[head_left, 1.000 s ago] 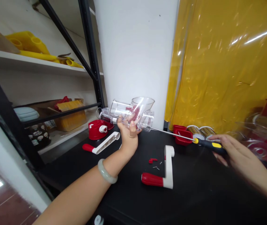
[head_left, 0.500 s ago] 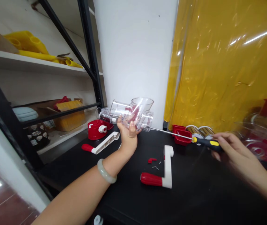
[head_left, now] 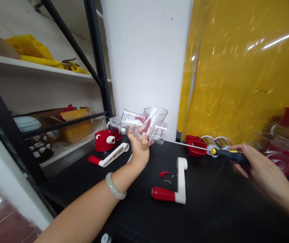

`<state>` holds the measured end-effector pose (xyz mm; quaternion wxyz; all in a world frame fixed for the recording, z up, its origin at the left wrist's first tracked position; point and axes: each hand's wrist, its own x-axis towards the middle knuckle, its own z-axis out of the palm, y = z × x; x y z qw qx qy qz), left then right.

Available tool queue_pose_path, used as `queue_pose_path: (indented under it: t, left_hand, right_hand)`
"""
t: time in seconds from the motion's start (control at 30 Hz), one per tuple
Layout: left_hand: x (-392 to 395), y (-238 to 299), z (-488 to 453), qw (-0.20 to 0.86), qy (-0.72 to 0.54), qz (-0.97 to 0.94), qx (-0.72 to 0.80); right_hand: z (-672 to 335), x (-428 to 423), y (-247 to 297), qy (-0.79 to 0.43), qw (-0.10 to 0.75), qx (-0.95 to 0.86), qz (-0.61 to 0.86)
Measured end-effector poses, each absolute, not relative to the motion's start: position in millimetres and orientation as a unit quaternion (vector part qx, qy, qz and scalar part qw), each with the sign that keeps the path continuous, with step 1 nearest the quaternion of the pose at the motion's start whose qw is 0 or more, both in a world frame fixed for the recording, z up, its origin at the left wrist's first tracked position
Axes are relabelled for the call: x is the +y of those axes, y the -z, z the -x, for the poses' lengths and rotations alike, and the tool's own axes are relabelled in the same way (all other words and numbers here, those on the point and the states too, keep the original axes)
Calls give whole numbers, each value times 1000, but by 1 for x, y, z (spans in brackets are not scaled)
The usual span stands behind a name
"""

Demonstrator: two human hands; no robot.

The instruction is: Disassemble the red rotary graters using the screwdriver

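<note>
My left hand (head_left: 139,148) is closed around a clear plastic grater housing (head_left: 157,118), holding it above the black table. My right hand (head_left: 254,162) grips the dark handle of a long screwdriver (head_left: 214,152), whose shaft runs left into the round open end of the housing; its tip is hidden there. Below lies a white crank with a red handle (head_left: 181,182). Beside it are a small red plastic piece (head_left: 164,174) and several small screws (head_left: 168,181). A second crank (head_left: 115,155) lies left of my left hand, near a red base (head_left: 104,140).
Red trays (head_left: 196,148) and metal grater drums (head_left: 222,142) stand at the back by the yellow plastic curtain (head_left: 245,77). At the right edge is another red and clear assembly (head_left: 282,152). A black-framed shelf (head_left: 93,40) borders the left side.
The clear housing has shifted slightly right and down. The screwdriver handle has moved slightly right and turned, and my right hand's grip on it has changed a little.
</note>
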<state>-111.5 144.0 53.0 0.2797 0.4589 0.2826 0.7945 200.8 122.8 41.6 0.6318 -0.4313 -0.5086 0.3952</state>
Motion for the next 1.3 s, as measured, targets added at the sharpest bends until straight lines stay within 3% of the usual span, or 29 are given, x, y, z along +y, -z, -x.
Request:
queue_pose_path:
  t: [0.2,0.43,0.63,0.77,0.93,1.1,1.3]
  left_hand:
    - [143,-53,111,280,-794,-461,280]
    - [146,-54,112,292,-799,-455,262]
    - [146,-54,113,285,-801,-451,273]
    - [144,-54,110,292,-796,-458,268]
    - [147,-53,113,295,-800,-451,262]
    - [148,-52,114,289,-798,-459,263]
    - [140,-52,106,299,-783,-470,276]
  right_hand:
    - [-199,114,-54,-559,670,-369,320]
    - [-197,121,-41,-470,571,-484,468]
    - [-196,112,-51,-527,658,-419,337]
    - [-200,114,-52,-553,650,-385,351]
    - [-200,122,-42,-500,558,-490,445]
    - [-195,114,-52,-510,648,-432,365]
    - [-207,121,-52,-540,620,-420,384]
